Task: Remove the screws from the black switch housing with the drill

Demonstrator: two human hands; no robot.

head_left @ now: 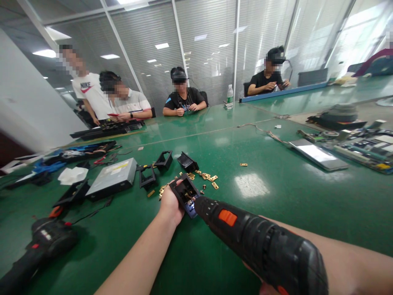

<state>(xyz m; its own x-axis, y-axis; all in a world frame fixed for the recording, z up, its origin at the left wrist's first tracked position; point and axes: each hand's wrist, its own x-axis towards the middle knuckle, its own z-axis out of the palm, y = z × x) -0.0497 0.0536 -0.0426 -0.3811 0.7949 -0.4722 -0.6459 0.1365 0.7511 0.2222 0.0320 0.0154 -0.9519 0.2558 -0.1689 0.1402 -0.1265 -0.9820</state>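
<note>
My left hand (172,203) is closed around a black plastic housing (181,187), tilted with its open side towards me. Metal parts show inside it, lit near its lower end. A black cordless drill (260,237) with an orange switch points into the housing from the right. My right hand (252,270) grips the drill from below, mostly hidden behind its body. The drill's nose covers the bit and the exact spot it meets. Just beyond the housing lie several small brass plates (211,178) and a few small screws (203,187).
More black housings (164,159) and a silver disc drive (112,178) lie to the left. A second black power tool (46,237) rests at the near left. Circuit boards (368,149) and a flat silver device (317,155) are at the right. Several people are across the green table (196,135).
</note>
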